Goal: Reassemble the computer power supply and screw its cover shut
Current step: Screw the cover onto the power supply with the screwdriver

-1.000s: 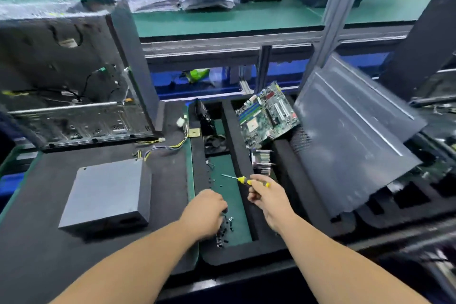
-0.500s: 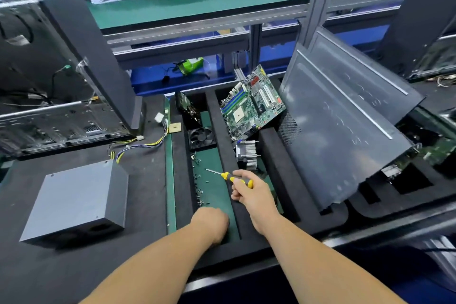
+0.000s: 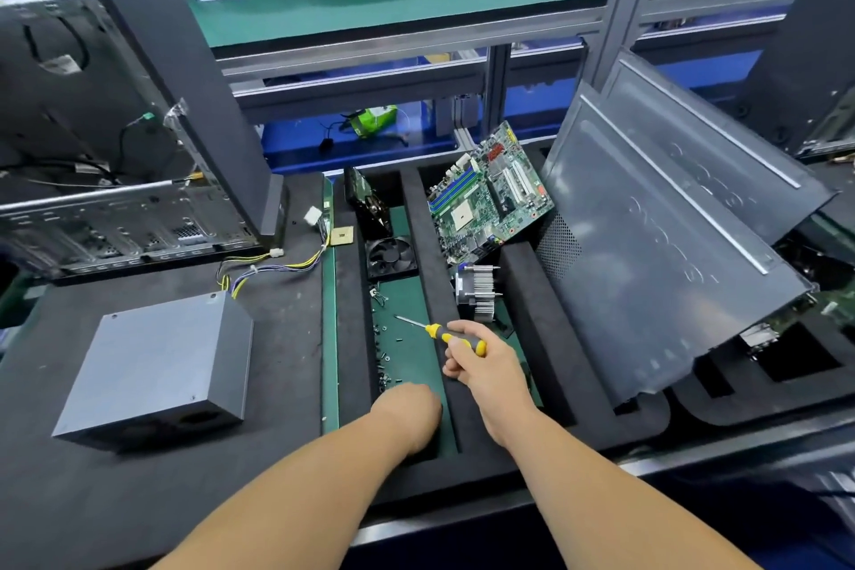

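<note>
Little has moved: right hand [image 3: 486, 366] grips screwdriver [image 3: 455, 338], left hand [image 3: 407, 412] down among screws [image 3: 384, 366].

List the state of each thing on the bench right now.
power supply: cover on, lying flat on the mat, untouched
screwdriver: gripped in the right hand, tip over the screw tray
left hand: down in the screw tray, fingers hidden
loose screws: scattered in the tray
motherboard: propped tilted in the foam
side panel: leaning, tilted
</note>
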